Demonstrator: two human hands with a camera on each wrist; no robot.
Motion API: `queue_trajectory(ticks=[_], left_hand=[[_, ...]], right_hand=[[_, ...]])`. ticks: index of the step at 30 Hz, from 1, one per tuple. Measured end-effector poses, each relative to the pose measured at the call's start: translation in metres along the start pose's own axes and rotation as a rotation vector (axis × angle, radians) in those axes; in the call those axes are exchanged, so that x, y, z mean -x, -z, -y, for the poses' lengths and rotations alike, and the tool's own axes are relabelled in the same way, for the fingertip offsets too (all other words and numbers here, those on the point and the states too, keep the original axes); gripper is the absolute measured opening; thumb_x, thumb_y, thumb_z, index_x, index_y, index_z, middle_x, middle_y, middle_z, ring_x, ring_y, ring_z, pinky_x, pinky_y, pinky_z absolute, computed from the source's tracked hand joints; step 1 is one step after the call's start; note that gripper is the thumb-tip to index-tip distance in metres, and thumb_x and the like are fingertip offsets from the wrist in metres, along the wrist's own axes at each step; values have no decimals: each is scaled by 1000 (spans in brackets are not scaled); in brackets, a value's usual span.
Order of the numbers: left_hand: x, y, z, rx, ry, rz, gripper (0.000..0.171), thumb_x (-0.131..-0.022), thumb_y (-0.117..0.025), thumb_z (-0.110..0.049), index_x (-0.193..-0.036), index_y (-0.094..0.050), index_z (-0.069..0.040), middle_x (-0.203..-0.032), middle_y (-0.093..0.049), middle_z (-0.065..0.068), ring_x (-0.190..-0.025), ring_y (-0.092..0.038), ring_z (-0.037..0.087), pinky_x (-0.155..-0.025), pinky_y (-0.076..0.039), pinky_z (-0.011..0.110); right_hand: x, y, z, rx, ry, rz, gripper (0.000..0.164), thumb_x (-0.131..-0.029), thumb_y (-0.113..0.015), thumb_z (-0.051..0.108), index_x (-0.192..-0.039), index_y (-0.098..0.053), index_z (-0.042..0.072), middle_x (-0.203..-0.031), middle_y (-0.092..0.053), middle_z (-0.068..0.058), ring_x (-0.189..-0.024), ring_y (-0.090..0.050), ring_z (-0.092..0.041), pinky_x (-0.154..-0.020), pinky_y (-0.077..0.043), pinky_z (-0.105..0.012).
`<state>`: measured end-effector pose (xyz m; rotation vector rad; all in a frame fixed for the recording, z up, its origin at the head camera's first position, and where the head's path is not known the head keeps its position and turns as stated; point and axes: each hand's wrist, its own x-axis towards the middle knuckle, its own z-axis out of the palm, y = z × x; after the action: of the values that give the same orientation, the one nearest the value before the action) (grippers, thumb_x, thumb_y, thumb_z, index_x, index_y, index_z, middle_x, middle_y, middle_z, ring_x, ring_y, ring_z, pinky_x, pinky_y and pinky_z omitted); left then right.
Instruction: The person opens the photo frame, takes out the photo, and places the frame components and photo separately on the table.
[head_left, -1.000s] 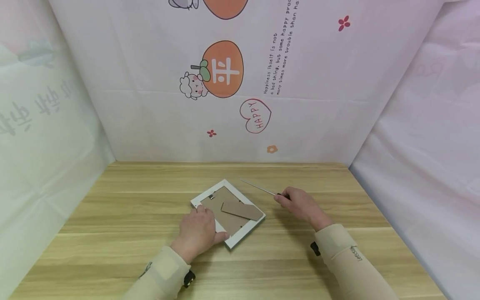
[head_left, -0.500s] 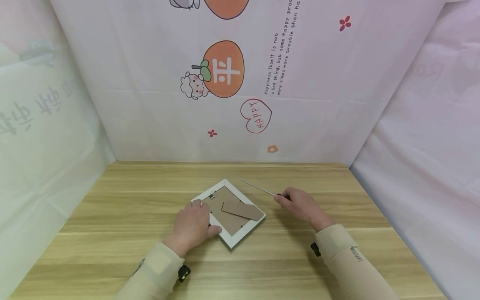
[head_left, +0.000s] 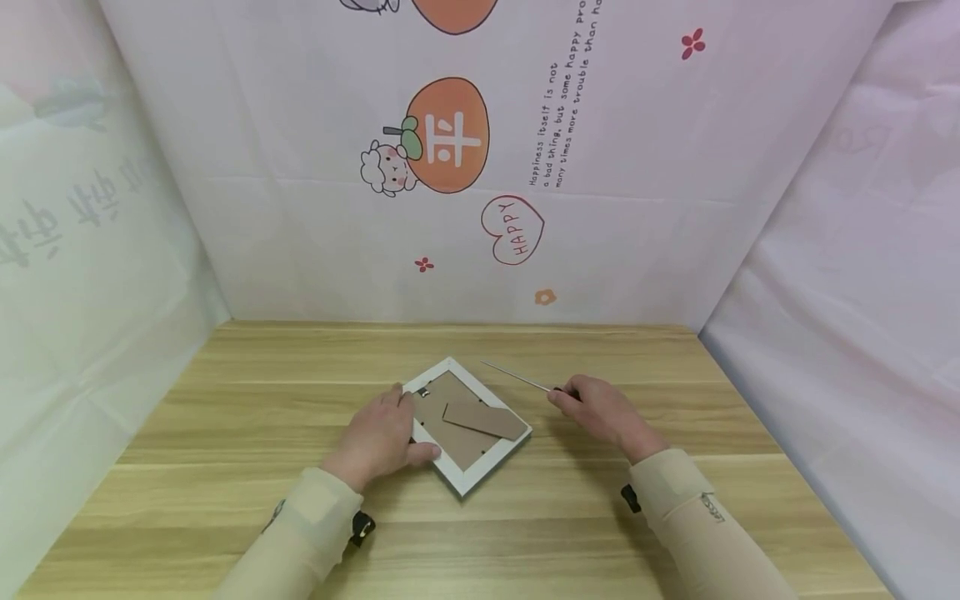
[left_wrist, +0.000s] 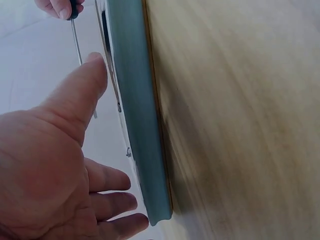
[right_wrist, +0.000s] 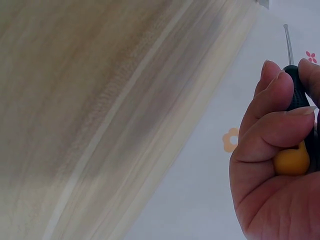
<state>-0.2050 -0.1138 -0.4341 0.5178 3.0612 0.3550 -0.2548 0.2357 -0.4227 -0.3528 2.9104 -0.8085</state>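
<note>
We see a white-bordered picture frame (head_left: 487, 461) lying face down and turned cornerwise on the wood-grain table (head_left: 517, 537), in front of the printed cloth backdrop (head_left: 637, 250). Its brown backing board (head_left: 450, 437) faces up, and the easel stand (head_left: 483, 421) slants across it; from the left wrist we make out a blue-green side edge. The left hand (head_left: 378, 433) is at the frame's left edge, fingers loosely extended and grasping nothing; we cannot tell how firmly it touches. The right hand (head_left: 600, 412) is curled round a screwdriver (head_left: 517, 376), gripping its dark green and yellow handle (right_wrist: 291, 162), to the right of the frame. The thin metal shaft points leftward and away from us, its tip apart from the frame, near the far corner.
</note>
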Motion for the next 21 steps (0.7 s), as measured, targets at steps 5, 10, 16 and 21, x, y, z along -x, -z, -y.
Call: queue_trajectory(ticks=[5,10,16,21], left_hand=[[-1,0,1,-38,-1,7,96,-78,-67,-65,-136,-46,9,-145,-42,32,-131,-42,43,-107,-37,53],[-2,-1,-2,-88,24,12,96,-77,-65,-69,-133,-51,7,-143,-44,30,-127,-45,43,-101,-43,53],[0,-3,-8,-143,57,9,96,-76,-62,-74,-126,-55,7,-137,-50,31,-121,-49,44,-96,-47,53],[3,-6,-13,-152,64,-21,88,-73,-64,-74,-109,-59,6,-110,-59,23,-96,-56,35,-83,-50,47]], right_hand=[[0,-1,-1,3,5,-5,40,-95,-53,52,-95,-62,13,-77,-55,-2,-69,-50,-18,-61,-44,-35],[0,-1,-2,-9,0,-1,41,-95,-52,53,-95,-61,13,-77,-55,-3,-69,-50,-19,-60,-44,-35],[0,-2,-2,-1,5,1,41,-95,-52,54,-94,-61,13,-77,-55,-2,-68,-49,-19,-60,-43,-35],[0,-3,-2,-9,-3,8,41,-95,-53,53,-95,-61,13,-77,-55,-2,-69,-50,-19,-60,-44,-35]])
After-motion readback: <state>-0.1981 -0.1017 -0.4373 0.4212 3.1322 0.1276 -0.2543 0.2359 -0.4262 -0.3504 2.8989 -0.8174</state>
